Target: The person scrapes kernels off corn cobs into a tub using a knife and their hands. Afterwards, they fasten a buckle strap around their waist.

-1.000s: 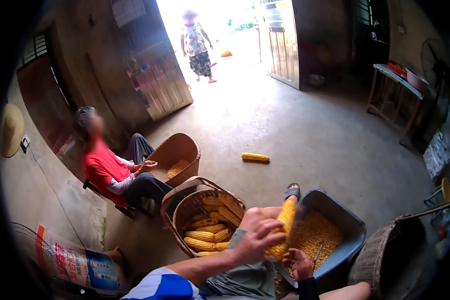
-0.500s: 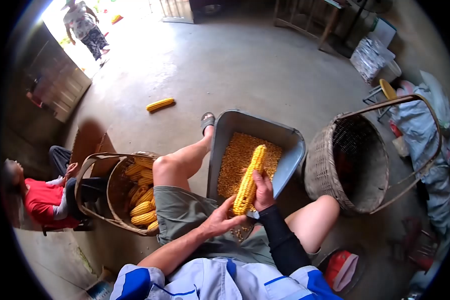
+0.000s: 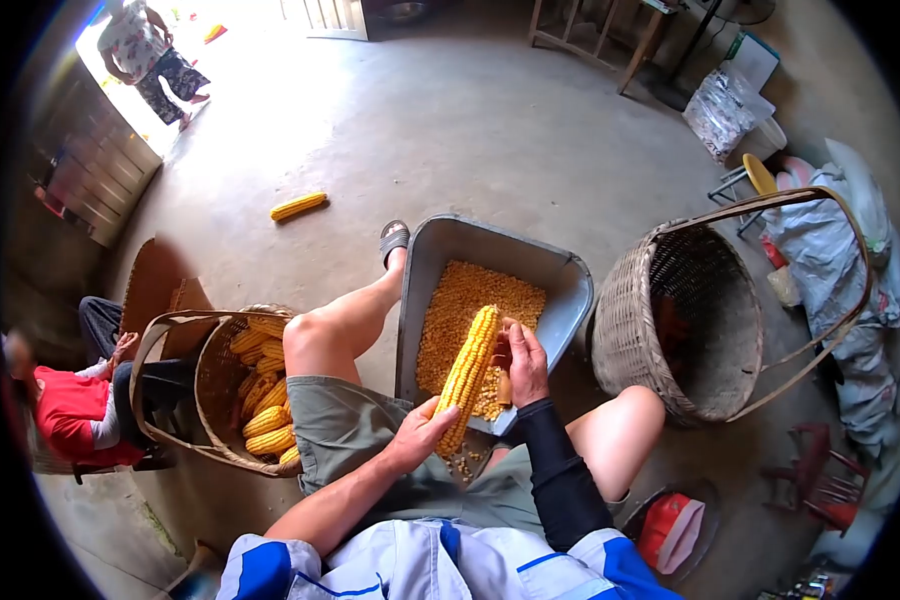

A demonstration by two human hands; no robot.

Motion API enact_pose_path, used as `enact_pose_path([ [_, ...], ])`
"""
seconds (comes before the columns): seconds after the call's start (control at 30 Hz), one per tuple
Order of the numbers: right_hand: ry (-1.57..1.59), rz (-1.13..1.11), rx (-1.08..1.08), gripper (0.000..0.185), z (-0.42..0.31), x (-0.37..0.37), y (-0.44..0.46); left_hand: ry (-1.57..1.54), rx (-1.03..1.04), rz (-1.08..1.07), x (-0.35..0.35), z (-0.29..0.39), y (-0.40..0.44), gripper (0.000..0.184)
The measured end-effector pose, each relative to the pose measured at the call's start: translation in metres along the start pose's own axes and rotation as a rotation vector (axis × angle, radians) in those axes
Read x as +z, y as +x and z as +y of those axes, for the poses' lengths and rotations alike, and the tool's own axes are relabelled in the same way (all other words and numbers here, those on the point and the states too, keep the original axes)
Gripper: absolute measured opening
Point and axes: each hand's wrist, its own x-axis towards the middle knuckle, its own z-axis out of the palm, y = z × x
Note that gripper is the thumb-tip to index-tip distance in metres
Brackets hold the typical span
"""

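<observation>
My left hand is closed around the lower end of a yellow corn cob, which tilts up and away over the tub. Beside the cob's upper right side is my right hand, its fingers curled. A short brown handle sticks out below that palm; the rest of this small tool is hidden. Under both hands stands a grey tub between my legs, with loose corn kernels spread over its bottom. A few kernels lie near my lap.
At the left a wicker basket holds several cobs. A larger basket stands at the right. One cob lies on the floor. A person in red sits at the left; another person is at the doorway.
The cob has shifted down and left, with its kernel rows turned differently. My right hand has opened a little off its side, showing the brown handle. The whole view has shifted slightly.
</observation>
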Motion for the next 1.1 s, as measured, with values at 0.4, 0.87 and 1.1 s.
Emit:
enact_pose_path([
  [0.4,0.122,-0.194,0.023,0.019,-0.012,-0.003,0.0,0.414,0.046,0.302,-0.005,-0.012,0.013,0.047],
  [0.87,-0.775,0.038,-0.345,0.05,-0.009,0.005,-0.004,1.075,0.353,0.389,0.01,-0.004,-0.003,0.057],
  [1.1,-1.371,0.193,-0.09,0.072,-0.032,-0.003,-0.007,1.38,0.6,0.358,0.015,-0.006,-0.002,0.056],
])
